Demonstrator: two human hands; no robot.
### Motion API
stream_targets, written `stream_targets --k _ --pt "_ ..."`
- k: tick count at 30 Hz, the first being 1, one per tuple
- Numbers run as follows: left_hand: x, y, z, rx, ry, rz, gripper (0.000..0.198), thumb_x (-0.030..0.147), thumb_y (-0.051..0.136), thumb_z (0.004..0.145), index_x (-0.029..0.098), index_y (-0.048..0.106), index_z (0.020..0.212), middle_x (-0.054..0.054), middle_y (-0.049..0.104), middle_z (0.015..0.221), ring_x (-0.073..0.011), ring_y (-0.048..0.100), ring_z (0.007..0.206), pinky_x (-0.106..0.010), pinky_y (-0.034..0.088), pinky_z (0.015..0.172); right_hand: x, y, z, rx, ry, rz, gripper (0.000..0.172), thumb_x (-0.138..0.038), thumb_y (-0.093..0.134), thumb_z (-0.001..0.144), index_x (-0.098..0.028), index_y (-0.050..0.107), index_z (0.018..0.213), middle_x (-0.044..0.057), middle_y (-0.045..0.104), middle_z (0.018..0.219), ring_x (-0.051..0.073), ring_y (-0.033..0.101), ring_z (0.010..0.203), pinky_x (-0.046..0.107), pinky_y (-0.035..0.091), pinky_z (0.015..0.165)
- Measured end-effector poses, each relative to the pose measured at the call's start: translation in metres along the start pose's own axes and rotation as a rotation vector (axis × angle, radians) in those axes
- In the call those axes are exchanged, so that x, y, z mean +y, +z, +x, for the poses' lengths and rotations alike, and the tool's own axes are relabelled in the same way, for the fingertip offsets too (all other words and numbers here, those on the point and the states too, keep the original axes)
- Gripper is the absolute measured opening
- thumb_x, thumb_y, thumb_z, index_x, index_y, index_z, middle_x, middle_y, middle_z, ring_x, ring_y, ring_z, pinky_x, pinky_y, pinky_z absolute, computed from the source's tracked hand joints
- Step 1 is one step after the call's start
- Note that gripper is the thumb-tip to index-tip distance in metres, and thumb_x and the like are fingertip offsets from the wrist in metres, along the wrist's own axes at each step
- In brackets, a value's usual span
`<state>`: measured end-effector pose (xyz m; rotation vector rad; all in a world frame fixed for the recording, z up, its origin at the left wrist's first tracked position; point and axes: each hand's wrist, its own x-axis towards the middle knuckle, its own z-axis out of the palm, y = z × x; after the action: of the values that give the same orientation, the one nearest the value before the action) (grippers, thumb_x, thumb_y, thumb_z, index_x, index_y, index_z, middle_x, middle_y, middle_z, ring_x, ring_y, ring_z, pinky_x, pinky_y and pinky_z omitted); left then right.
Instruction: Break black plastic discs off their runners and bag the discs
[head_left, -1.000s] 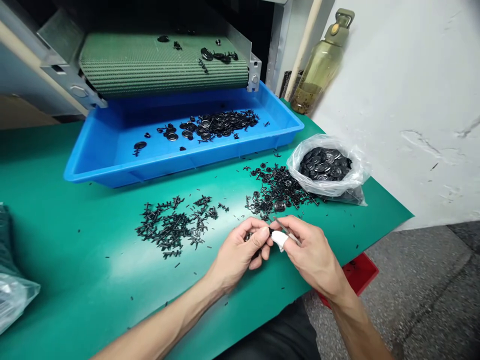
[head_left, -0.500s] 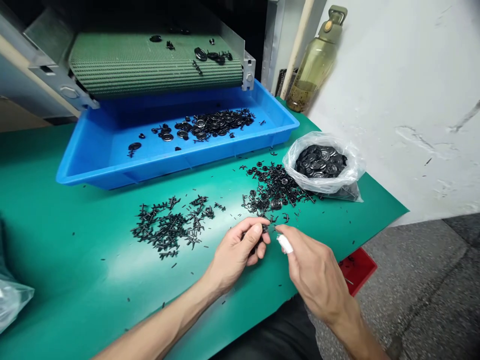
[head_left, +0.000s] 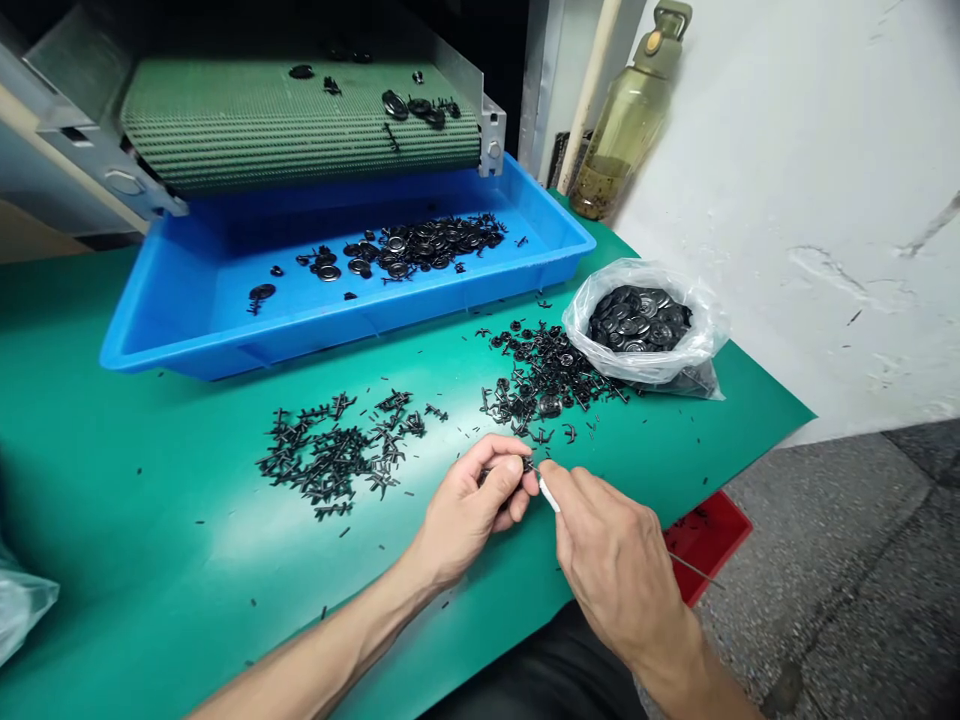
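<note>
My left hand (head_left: 469, 505) is closed, with small black plastic parts (head_left: 527, 464) between thumb and fingers; more dark pieces show inside the curled fingers. Against its fingertips, my right hand (head_left: 611, 555) is closed in a pinch. A white wrapping (head_left: 549, 495) shows at its thumb. From behind this hand sticks out a thin metal rod (head_left: 697, 570), which seems to be gripped in it; its working end is hidden. To the left lies a pile of black branched plastic pieces (head_left: 330, 460). Beyond the hands spreads a heap of small black parts (head_left: 544, 370).
A clear plastic bag (head_left: 652, 365) of black discs stands at the right. Behind is a blue tray (head_left: 247, 350) under a green conveyor belt (head_left: 247, 120) carrying several parts. A bottle (head_left: 622, 130) leans by the wall. A red bin (head_left: 712, 545) sits below the green table's (head_left: 187, 560) edge.
My right hand has moved left to meet the left fingertips, and more of the thin rod shows behind it. The left hand keeps its hold. The view has shifted slightly.
</note>
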<state>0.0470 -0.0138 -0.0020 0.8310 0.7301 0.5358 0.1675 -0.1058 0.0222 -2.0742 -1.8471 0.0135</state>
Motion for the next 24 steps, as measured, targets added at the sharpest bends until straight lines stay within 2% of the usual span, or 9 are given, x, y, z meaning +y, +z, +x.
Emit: stream_targets --k 2,7,11,14,17,20,24 --pt "-0.003 -0.001 0.0 0.037 0.045 0.019 0.027 0.042 0.069 0.081 0.018 0.06 0.09 -0.001 0.063 0.066 -0.0074 0.044 0.05 -0.018 0.029 0.045 -0.005 0.003 0.001 -0.005 0.052 0.069 0.028 -0.013 0.035 0.095 -0.02 0.062 0.095 0.006 0.067 0.078 0.017 0.061 0.066 0.027 0.037 0.058" --pt "-0.009 0.001 0.0 0.137 0.178 0.097 0.018 0.035 0.065 0.084 0.019 0.058 0.085 0.002 0.061 0.063 -0.0065 0.041 0.048 -0.018 0.03 0.045 -0.009 0.016 0.012 -0.177 0.272 0.398 0.028 -0.003 0.04 0.08 -0.023 0.058 0.089 -0.002 0.063 0.064 0.015 0.058 0.055 0.023 0.035 0.054" --pt "-0.006 0.002 0.001 0.179 0.17 0.036 0.016 0.033 0.063 0.085 0.018 0.059 0.089 0.002 0.06 0.065 -0.0063 0.042 0.048 -0.016 0.028 0.042 -0.001 0.021 0.013 -0.192 0.344 0.524 0.032 -0.005 0.036 0.08 -0.023 0.059 0.09 -0.004 0.062 0.061 0.013 0.056 0.052 0.022 0.037 0.053" --pt "0.0 0.001 0.002 0.164 0.094 -0.102 0.02 0.031 0.064 0.083 0.018 0.061 0.098 0.001 0.059 0.07 -0.006 0.042 0.049 -0.014 0.024 0.039 0.016 0.021 0.016 -0.075 0.334 0.45 0.034 -0.007 0.037 0.082 -0.021 0.062 0.1 0.002 0.069 0.081 0.017 0.063 0.07 0.024 0.044 0.063" --pt "0.006 -0.003 0.004 0.142 0.045 -0.204 0.022 0.028 0.065 0.082 0.016 0.063 0.099 0.0 0.058 0.072 -0.0049 0.041 0.049 -0.013 0.023 0.038 0.036 0.022 0.031 0.042 0.278 0.268 0.037 -0.011 0.04 0.085 -0.019 0.061 0.114 0.008 0.067 0.101 0.021 0.063 0.088 0.029 0.046 0.077" --pt "0.01 -0.008 0.007 0.107 0.042 -0.287 0.019 0.032 0.065 0.083 0.017 0.06 0.093 0.001 0.056 0.075 -0.0029 0.039 0.048 -0.011 0.021 0.036 0.048 0.026 0.05 0.001 0.224 0.129 0.039 -0.012 0.043 0.085 -0.021 0.061 0.119 0.007 0.063 0.097 0.021 0.062 0.084 0.029 0.046 0.075" --pt "0.009 -0.005 0.006 0.046 0.037 -0.284 0.028 0.041 0.067 0.083 0.017 0.052 0.081 0.003 0.054 0.075 -0.0007 0.034 0.045 -0.01 0.015 0.036 0.053 0.03 0.054 -0.006 0.131 0.18 0.032 -0.013 0.041 0.084 -0.021 0.065 0.104 0.008 0.061 0.098 0.022 0.061 0.087 0.031 0.045 0.078"
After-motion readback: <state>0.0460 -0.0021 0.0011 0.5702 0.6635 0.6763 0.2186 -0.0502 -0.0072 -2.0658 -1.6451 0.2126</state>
